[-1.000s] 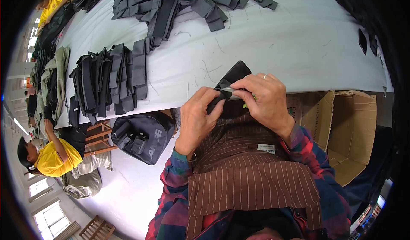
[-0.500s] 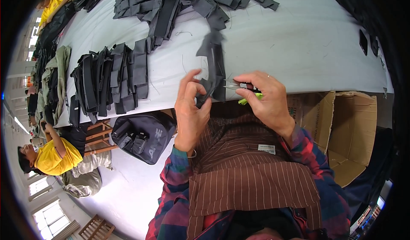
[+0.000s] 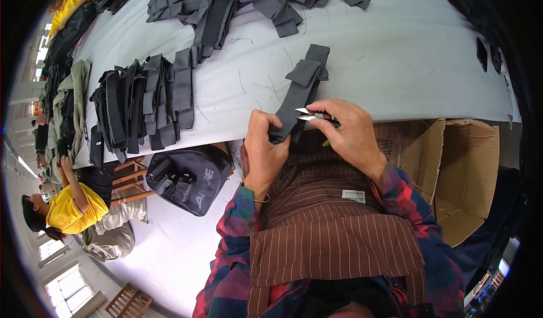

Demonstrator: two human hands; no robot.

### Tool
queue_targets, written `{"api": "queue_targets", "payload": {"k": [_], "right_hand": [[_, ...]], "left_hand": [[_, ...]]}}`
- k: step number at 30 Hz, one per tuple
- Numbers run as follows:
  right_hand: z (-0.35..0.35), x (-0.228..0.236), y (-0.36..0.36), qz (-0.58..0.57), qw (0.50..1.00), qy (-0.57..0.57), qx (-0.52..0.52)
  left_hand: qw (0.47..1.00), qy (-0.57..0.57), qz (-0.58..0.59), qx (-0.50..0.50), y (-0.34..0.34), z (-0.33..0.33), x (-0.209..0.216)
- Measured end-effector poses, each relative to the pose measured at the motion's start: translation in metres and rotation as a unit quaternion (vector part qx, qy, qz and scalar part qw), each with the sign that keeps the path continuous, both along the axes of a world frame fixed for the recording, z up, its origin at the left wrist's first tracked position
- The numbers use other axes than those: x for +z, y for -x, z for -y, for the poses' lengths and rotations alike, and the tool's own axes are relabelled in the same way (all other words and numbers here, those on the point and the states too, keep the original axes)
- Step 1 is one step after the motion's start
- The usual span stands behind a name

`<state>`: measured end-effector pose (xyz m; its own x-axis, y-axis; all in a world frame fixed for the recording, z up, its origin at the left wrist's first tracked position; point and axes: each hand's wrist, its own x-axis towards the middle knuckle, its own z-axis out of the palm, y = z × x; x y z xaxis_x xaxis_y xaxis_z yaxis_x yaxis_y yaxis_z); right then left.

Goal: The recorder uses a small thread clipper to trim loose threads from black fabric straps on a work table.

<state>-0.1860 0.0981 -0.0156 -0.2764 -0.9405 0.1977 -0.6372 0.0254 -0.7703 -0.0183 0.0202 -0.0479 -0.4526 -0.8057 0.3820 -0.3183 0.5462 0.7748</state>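
My left hand [image 3: 267, 151] is closed on the near end of a dark grey fabric strip [image 3: 293, 98]. From my fingers the strip slants away to the upper right over the white-covered table, and a short folded piece lies across its far part. In my right hand [image 3: 356, 134] is a pair of thread snips [image 3: 306, 117] with dark handles. Their two pointed silver blades stand apart and reach to the strip's right edge, close to my left fingers. Whether the blades touch the fabric, I cannot tell. A bit of bright green shows beneath my right hand.
Stacked grey strips [image 3: 138, 103] lie at the table's left, with a loose pile of strips [image 3: 226, 7] farther back. Thread ends dot the white cover [image 3: 384, 63]. A cardboard box [image 3: 466, 176] stands at right, a black bag [image 3: 198, 188] below left. A person in yellow [image 3: 82, 207] works beyond.
The strip has swung from nearly upright and blurred to a clear slant toward the upper right. My left hand has moved slightly right and down; the snips' blades are spread wider.
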Motion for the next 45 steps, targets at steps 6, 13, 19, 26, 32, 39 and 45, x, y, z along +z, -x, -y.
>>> {"api": "queue_targets", "payload": {"k": [6, 13, 19, 26, 32, 39, 45], "right_hand": [[0.001, 0.001, 0.0, -0.051, 0.999, 0.015, 0.004], [-0.002, 0.008, -0.01, -0.061, 0.997, 0.038, 0.024], [-0.003, 0.014, -0.017, -0.076, 0.996, 0.052, 0.0], [-0.001, 0.013, -0.022, -0.107, 0.993, 0.045, -0.015], [0.0, 0.006, -0.024, -0.097, 0.995, 0.021, -0.028], [0.0, -0.003, -0.025, -0.058, 0.996, 0.021, -0.066], [-0.005, -0.002, -0.028, -0.041, 0.997, 0.001, -0.071]], "left_hand": [[0.995, 0.088, -0.045, 0.03, 0.002, -0.001, -0.004], [0.994, 0.086, -0.035, 0.055, 0.005, -0.002, -0.006], [0.992, 0.078, -0.056, 0.078, 0.008, -0.003, -0.007], [0.992, 0.103, -0.047, 0.061, 0.012, -0.002, -0.012], [0.991, 0.1, -0.049, 0.07, 0.013, -0.004, -0.014], [0.99, 0.106, -0.052, 0.076, 0.015, -0.008, -0.013], [0.99, 0.1, -0.037, 0.088, 0.017, -0.01, -0.015]]}}
